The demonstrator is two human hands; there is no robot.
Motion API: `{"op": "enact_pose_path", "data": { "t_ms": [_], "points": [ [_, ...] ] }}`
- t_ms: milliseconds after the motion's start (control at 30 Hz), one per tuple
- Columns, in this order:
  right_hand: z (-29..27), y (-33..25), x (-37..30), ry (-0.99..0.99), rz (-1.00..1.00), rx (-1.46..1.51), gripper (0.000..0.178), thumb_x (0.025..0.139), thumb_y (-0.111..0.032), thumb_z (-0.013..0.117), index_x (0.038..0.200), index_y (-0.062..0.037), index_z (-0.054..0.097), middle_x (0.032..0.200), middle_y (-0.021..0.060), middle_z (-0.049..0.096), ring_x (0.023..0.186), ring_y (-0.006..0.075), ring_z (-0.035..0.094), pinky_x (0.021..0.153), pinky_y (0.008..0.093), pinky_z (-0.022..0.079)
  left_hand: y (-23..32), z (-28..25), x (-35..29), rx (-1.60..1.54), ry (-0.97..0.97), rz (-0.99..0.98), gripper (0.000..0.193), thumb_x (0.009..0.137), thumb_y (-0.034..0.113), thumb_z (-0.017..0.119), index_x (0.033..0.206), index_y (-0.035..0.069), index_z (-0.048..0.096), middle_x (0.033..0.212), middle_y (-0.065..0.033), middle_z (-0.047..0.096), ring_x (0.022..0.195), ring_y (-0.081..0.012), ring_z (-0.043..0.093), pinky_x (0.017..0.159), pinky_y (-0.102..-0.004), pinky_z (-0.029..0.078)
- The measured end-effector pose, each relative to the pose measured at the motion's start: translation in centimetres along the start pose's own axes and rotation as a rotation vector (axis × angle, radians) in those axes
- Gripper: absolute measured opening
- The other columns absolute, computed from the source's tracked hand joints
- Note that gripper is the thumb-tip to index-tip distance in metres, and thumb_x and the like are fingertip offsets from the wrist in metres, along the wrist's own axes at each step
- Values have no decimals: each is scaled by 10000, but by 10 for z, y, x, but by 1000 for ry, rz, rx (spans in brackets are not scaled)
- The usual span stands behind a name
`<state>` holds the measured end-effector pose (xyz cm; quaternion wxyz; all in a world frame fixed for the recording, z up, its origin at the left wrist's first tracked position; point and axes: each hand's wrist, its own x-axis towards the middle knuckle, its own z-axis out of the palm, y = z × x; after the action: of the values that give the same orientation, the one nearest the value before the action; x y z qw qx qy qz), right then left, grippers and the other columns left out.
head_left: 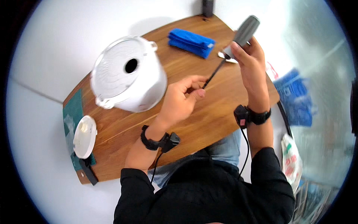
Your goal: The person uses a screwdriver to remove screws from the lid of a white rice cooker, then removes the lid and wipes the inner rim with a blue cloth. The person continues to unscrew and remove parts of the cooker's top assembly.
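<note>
A screwdriver (245, 33) with a thick grey handle and a dark shaft slants over the table between my hands. My right hand (250, 58) grips the lower part of the handle, thumb along it. At the other end, my left hand (186, 93) pinches the shaft near its tip; the tip itself is hidden by the fingers. Left of my hands is a white round appliance housing (149, 89), its ribbed base with a dark round hole turned up and toward me. Neither hand touches it.
Beyond my hands lies a folded blue cloth (191, 43), with a small white piece (232, 61) beside my right hand. A white oval cover (85, 137) rests on a green mat (74, 104) at the left, near a dark strap-like piece (88, 172). A dark cylinder (207, 8) stands at the far corner.
</note>
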<state>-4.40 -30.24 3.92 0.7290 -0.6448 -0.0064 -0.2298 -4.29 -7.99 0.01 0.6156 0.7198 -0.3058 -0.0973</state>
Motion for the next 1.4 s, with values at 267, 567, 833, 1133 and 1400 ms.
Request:
{"op": "enact_pose_path", "data": {
  "t_ms": [267,567,833,1133,1400],
  "points": [
    [-62,7,-10,192,-102,24,361,941,-67,660,1268,29,544,935,103,705,912,181,698,820,293,544,-20,42,52,-232,-198,-133,184,894,-5,698,1051,20,606,851,-40,685,781,-87,637,679,-230,504],
    [-93,26,-8,404,-84,120,312,958,-86,641,1230,32,544,977,116,678,923,181,671,776,303,541,-36,50,82,-295,-347,-354,195,882,-4,702,1060,12,624,868,-59,695,788,-120,664,712,-251,542],
    [-122,26,-15,495,-71,112,348,934,-105,679,1216,44,539,1069,134,657,956,185,667,762,300,567,-51,62,124,480,-192,-176,112,832,62,751,909,-10,711,825,-135,738,767,-192,706,695,-312,535],
    [-112,40,-25,474,-15,12,417,918,-90,692,1269,36,506,1031,110,653,937,180,664,793,311,555,-88,91,156,913,-271,44,73,810,103,745,868,66,770,859,-160,728,833,-326,711,802,-410,564],
    [-101,39,-23,454,0,64,404,918,-76,688,1268,23,512,1014,100,652,925,162,662,778,310,552,-85,84,141,822,-231,69,233,817,69,753,1049,49,747,951,-162,719,870,-288,695,795,-380,550]
  ]
}}
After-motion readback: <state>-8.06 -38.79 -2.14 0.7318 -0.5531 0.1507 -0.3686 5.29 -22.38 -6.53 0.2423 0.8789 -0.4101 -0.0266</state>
